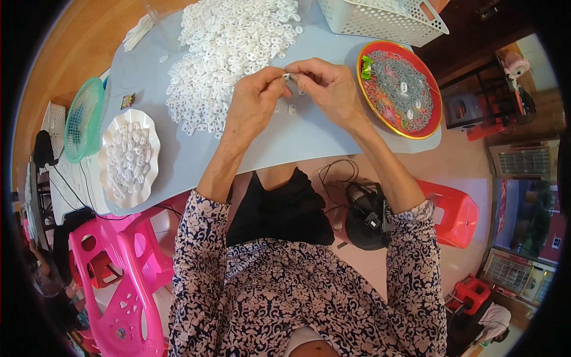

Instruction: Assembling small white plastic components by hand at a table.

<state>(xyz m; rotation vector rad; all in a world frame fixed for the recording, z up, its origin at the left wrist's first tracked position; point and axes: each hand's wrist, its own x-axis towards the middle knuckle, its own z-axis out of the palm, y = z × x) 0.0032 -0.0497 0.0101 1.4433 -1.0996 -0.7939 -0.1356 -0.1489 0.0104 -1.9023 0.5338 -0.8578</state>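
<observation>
My left hand (257,102) and my right hand (331,94) meet over the table, their fingertips pinched together around one small white plastic piece (288,77). Part of that piece is hidden by the fingers. Just beyond my left hand spreads a big heap of white oval plastic pieces (232,41) with holes in them. A loose white piece (292,109) lies on the table below my hands. To the right of my right hand stands a round red tray with a gold rim (436,110), holding many small grey screw-like parts (395,83) and a few white pieces.
On the left of the grey-blue table (285,140) is a scalloped white dish (153,146) filled with white pieces. Near it are a wrapped sweet (128,101) and a green basket (85,122). A white perforated basket (380,22) stands far right. Pink chair (128,262) and red stool (455,214) flank me.
</observation>
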